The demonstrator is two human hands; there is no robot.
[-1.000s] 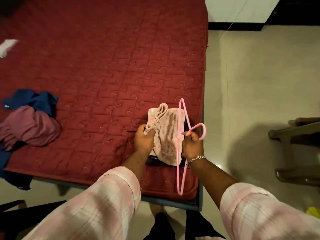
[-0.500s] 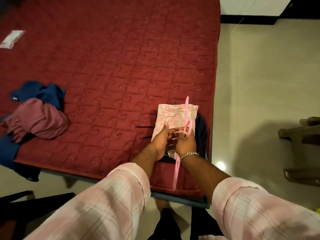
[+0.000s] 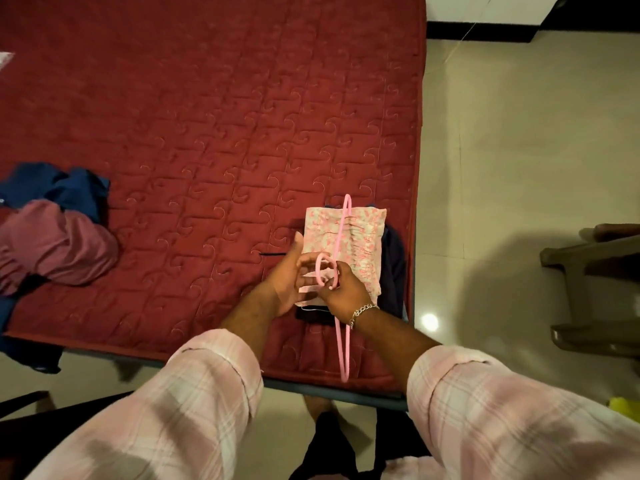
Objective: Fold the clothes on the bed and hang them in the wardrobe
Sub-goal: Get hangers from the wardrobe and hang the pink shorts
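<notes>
**Folded pink floral garment on its hanger: where this could slip**

Folded pink floral cloth garment lies near the right edge of the red quilted bed, close to the near right corner, with a dark garment showing under it on its right side. The thin pink plastic hanger runs lengthways over the fold, and its lower end reaches past my wrist toward the near edge of the bed.

My right hand has its fingers curled round the hook of the hanger. My left hand is beside it with the fingers mostly straight, touching the near end of the fold; I cannot tell whether they pinch any cloth.

I judge the step to be getting the fold seated on the hanger before lifting it. The risk I see is that the cloth is only draped: if I lift by the hook while the hanger is tilted, the fold could slide off one side and open up. The dark garment beneath could also catch and drag along. This close to the right edge, anything that slips may drop to the floor.

A crumpled maroon garment and crumpled blue clothes wait at the left edge of the bed, not yet folded.
</notes>
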